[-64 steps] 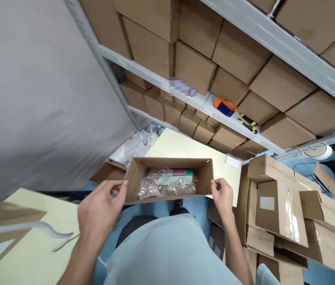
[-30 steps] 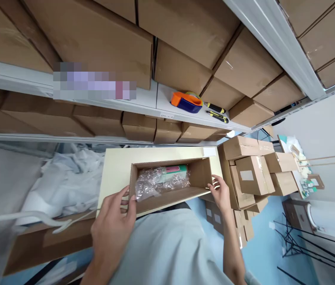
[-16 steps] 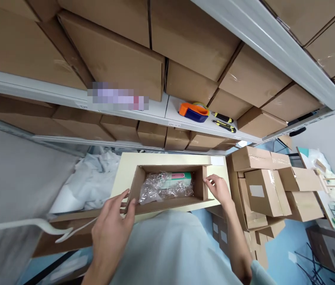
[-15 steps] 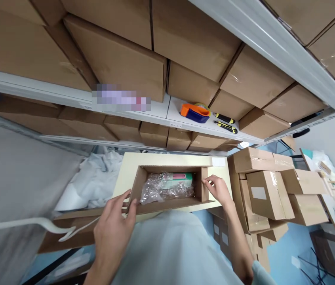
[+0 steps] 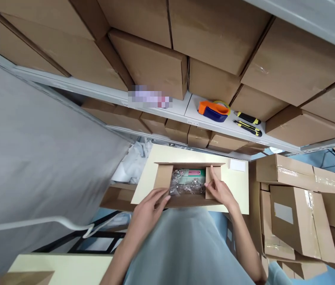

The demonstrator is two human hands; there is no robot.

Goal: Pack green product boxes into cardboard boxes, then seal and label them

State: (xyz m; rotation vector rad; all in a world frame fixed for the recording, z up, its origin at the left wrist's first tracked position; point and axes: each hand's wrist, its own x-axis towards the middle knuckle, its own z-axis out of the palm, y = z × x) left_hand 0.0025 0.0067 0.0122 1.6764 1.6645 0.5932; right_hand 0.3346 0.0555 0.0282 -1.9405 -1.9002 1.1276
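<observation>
Box (image 5: 191, 201): on the pale table (image 5: 143, 186), straight ahead of me, its long axis running left to right between my hands.
Left flap (image 5: 163, 177): folded inward; my left hand (image 5: 149, 208) is nearer, tips at its near corner.
Left fingers: loosely curved, thumb apart, pinching nothing I can see.
Right flap (image 5: 217, 172): folded inward, beneath my right hand (image 5: 222, 193).
Right fingers: forefinger stretched toward the far wall, thumb spread toward the inner edge.
Bubble wrap (image 5: 195, 186): inside, between both flaps.
</observation>
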